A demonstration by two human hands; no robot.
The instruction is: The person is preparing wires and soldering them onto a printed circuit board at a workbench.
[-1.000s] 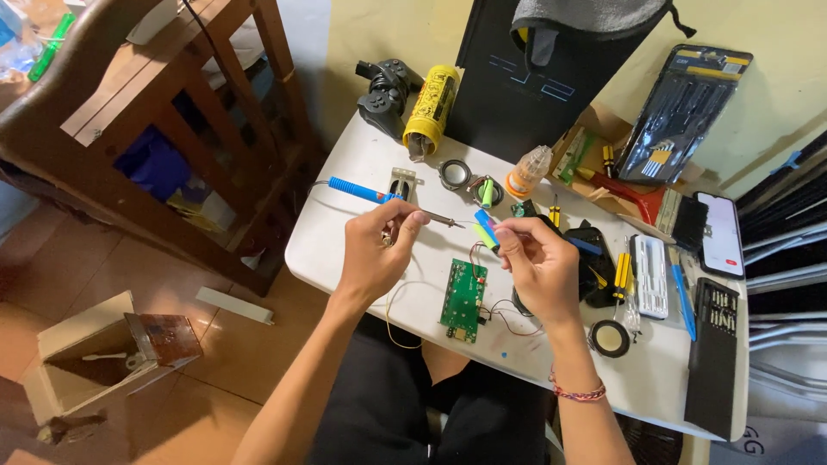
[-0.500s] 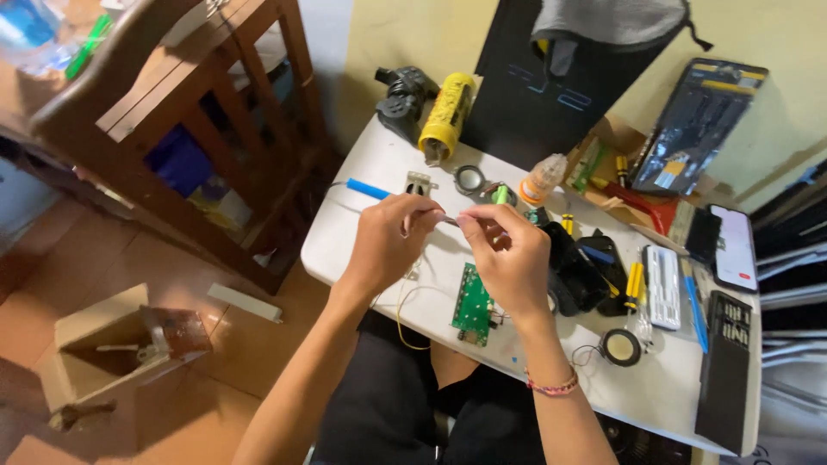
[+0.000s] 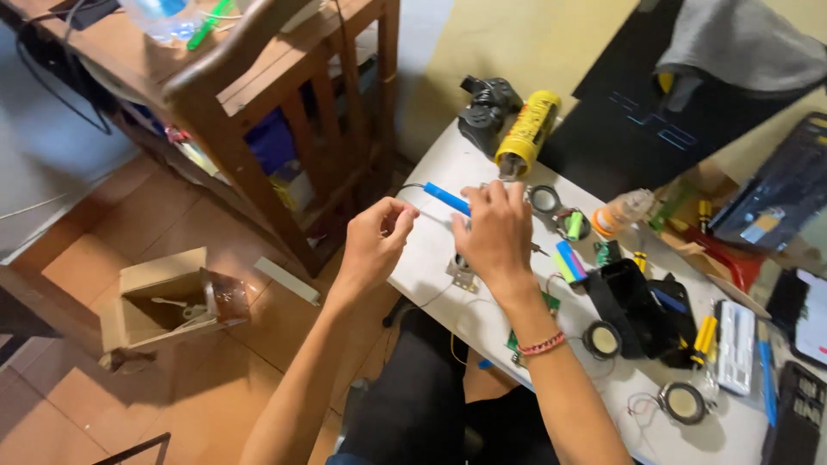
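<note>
My right hand (image 3: 495, 234) reaches over the left end of the white table (image 3: 435, 258), its fingers closed over the inner end of a blue-handled soldering iron (image 3: 445, 198). A little to the left, my left hand (image 3: 377, 239) hovers at the table edge with thumb and fingers pinched together; what they pinch is too thin to see. A small metal part (image 3: 461, 275) lies just under my right hand. A green circuit board (image 3: 515, 343) is mostly hidden beneath my right forearm.
A yellow cylinder (image 3: 527, 131), a black device (image 3: 485, 110) and a black console (image 3: 642, 120) stand at the back. Small speakers (image 3: 603, 340), a black box (image 3: 636, 303) and screwdrivers (image 3: 705, 332) crowd the right. A wooden chair (image 3: 284, 112) and a cardboard box (image 3: 164, 297) are left.
Both hands have moved left, away from the green circuit board toward the table's left edge. My right hand has come onto the blue-handled iron. The view has swung left.
</note>
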